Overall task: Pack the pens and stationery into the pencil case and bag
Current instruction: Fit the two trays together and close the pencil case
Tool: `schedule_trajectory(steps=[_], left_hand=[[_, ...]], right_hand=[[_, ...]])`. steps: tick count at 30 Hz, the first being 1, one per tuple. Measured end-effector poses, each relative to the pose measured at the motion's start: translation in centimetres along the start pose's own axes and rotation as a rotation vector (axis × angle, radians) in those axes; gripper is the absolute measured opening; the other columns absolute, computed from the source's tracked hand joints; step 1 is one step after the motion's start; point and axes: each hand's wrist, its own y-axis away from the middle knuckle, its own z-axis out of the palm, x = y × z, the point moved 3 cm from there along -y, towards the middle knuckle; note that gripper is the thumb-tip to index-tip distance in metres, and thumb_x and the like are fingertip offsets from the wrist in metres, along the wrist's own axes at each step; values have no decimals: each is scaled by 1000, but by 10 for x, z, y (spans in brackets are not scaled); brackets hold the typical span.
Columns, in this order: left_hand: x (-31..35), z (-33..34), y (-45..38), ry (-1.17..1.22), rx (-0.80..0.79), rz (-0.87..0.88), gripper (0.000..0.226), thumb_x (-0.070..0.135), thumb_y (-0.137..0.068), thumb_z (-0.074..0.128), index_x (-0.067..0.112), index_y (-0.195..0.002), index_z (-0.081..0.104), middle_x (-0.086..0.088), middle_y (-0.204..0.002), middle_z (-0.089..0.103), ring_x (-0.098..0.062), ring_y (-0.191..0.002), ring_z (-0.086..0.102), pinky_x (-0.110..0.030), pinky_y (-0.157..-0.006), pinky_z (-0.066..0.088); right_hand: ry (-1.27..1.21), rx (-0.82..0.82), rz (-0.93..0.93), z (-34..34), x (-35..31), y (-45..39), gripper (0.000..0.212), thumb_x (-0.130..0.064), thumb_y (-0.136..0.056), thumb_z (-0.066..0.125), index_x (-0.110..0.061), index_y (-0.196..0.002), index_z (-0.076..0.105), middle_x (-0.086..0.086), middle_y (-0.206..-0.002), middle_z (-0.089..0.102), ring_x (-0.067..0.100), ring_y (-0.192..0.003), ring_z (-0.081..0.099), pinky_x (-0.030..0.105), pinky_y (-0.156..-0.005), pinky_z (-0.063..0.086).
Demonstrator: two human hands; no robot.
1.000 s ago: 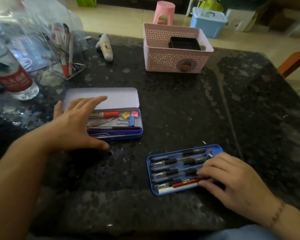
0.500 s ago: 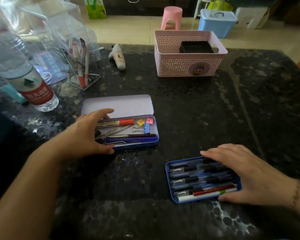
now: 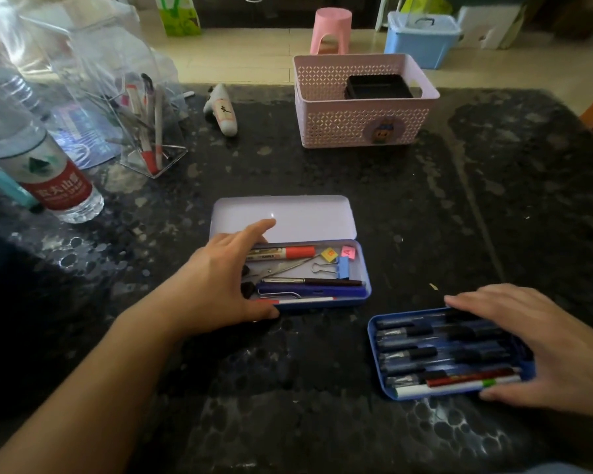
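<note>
A: Fig. — centre frame, we see the left hand [image 3: 220, 282] gripping the near-left end of the open pencil case [image 3: 363, 285], fingers curled round its wall, thumb on the front edge. Marker [image 3: 281, 253], scissors [image 3: 281, 268], binder clip [image 3: 332, 268] lie inside.

B: Lower right, the right hand [image 3: 541, 350] rests flat on the inner tray [image 3: 374, 357] w/ pens [image 3: 425, 350], fingers straight, slightly apart; tray sits apart from case.

A: Risks, we judge: tilting the tray on lift lets pens roll out; the tall binder clip may stop it seating, or jam the lid [image 3: 285, 217].

B: Also the case may skid on the glossy surface [image 3: 322, 422].
</note>
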Motion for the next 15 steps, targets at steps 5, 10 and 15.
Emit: schedule_trajectory(steps=[5,10,15], left_hand=[[-1,-10,5,39,-79,-29,114,64,-56,76,52,-145,6,19,-145,34,-5,-135,28,-39,-113,32],[-13,-41,16,154,-15,-41,119,77,-44,73,56,-142,9,27,-143,32,0,-136,26,-37,-113,29],[-1,-52,25,135,12,41,123,74,-44,77,58,-142,5,32,-141,30,6,-136,23,-30,-111,26]], right_hand=[[11,43,10,-5,1,3,104,-86,-52,58,-49,-143,22,-35,-133,34,-7,-125,35,26,-90,38],[15,134,-66,-31,-16,-10,105,-82,-52,64,-48,-143,22,-29,-128,45,1,-117,48,33,-93,41],[-5,252,-213,-58,-54,-46,105,-73,-53,69,-44,-143,24,-29,-127,45,-3,-113,47,20,-95,37]])
